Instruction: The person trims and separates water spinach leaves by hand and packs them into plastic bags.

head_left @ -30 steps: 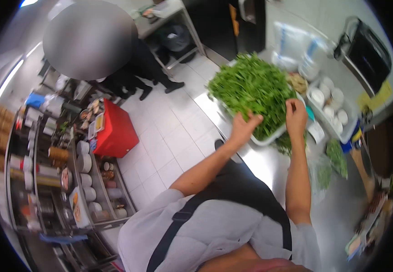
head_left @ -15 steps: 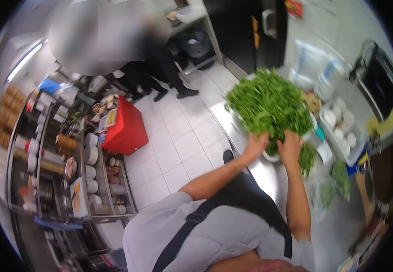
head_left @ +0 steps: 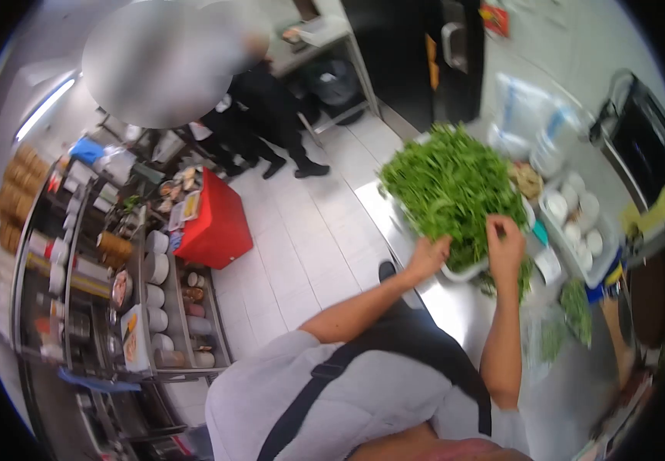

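Note:
A large heap of leafy greens (head_left: 455, 180) fills a white tub (head_left: 467, 273) on the steel counter. At the heap's near edge, my left hand (head_left: 430, 257) has its fingers closed against some leaves. My right hand (head_left: 506, 234) is raised over the near right side of the heap, fingers curled together in a pinch; what is between them is too small to tell. More greens (head_left: 528, 278) lie on the counter beside the tub, partly behind my right wrist.
Right of the tub stand a container of white bottles (head_left: 574, 211), plastic bags (head_left: 528, 115) and bagged greens (head_left: 576, 311). A black appliance (head_left: 643, 138) is at the far right. Across the floor are a red bin (head_left: 217, 223), shelves (head_left: 140, 307) and people in dark trousers (head_left: 271, 107).
Both hands came together at the tub's near edge, then my right hand lifted away up and to the right. My left hand moved slightly left and down.

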`<action>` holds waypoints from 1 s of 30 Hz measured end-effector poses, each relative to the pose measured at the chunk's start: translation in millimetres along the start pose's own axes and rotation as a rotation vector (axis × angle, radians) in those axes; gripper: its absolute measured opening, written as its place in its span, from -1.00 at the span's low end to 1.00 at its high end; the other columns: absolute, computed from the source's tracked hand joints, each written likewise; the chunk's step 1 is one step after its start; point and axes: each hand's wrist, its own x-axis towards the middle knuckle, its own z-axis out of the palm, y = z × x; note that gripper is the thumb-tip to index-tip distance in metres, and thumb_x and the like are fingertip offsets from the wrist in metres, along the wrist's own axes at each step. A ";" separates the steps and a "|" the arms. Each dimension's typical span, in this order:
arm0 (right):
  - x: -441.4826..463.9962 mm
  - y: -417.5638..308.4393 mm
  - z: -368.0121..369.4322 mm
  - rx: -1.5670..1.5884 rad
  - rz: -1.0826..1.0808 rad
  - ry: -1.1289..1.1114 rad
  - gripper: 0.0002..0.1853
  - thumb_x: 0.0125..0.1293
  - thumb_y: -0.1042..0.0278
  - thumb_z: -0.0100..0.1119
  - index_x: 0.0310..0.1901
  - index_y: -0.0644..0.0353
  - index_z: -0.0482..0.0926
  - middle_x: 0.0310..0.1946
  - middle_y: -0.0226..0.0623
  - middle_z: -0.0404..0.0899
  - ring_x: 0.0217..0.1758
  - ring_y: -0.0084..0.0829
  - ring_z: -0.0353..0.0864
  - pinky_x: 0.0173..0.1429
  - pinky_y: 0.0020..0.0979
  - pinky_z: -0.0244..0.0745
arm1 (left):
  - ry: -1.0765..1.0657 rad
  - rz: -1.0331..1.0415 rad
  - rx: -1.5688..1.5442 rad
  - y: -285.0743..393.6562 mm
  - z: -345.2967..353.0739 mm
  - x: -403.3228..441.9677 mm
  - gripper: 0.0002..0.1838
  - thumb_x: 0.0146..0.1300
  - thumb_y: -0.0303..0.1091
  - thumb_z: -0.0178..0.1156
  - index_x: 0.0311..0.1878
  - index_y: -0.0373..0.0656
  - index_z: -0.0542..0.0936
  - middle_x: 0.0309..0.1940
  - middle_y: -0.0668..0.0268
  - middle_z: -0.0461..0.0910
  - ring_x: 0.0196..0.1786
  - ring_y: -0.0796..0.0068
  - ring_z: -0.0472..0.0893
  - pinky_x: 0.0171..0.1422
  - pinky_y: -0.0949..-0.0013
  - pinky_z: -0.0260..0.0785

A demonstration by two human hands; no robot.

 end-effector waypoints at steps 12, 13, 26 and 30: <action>41.4 -25.6 -52.3 0.677 0.195 -0.136 -0.81 0.40 0.48 0.31 0.00 0.27 0.70 -0.25 -0.48 0.66 -0.20 -0.69 0.56 -0.01 -0.63 0.44 | -0.108 -0.459 -0.688 58.0 -6.8 -1.7 -0.59 0.64 -0.02 -0.07 -0.06 -0.22 0.51 -0.54 0.52 0.25 -0.57 0.69 0.25 -0.54 0.57 0.02; 40.5 -23.2 -52.2 0.699 0.191 -0.154 -0.81 0.39 0.48 0.32 0.01 0.27 0.70 -0.24 -0.47 0.66 -0.19 -0.69 0.56 -0.01 -0.64 0.44 | -0.145 -0.425 -0.698 63.1 -5.3 -1.2 -0.63 0.60 -0.09 0.01 0.00 -0.25 0.56 -0.57 0.56 0.20 -0.58 0.73 0.22 -0.54 0.58 0.00; 38.1 -7.5 -18.8 0.561 0.276 -0.102 -0.75 0.40 0.47 0.28 0.05 0.33 0.68 -0.07 -0.29 0.72 -0.02 -0.47 0.65 0.18 -0.42 0.51 | -0.043 -0.139 -0.084 89.9 21.0 17.4 -0.77 0.24 -0.37 0.30 -0.09 -0.28 0.70 -0.29 0.26 0.72 -0.22 0.45 0.61 -0.03 0.30 0.46; 36.9 -15.1 -22.7 0.558 0.220 0.118 -0.77 0.48 0.42 0.22 0.07 0.34 0.64 -0.13 -0.26 0.72 -0.06 -0.46 0.65 0.17 -0.42 0.49 | 0.032 -0.207 -0.120 83.6 6.3 12.9 -0.81 0.29 -0.34 0.27 -0.16 -0.27 0.67 -0.43 0.31 0.64 -0.36 0.50 0.55 -0.20 0.30 0.43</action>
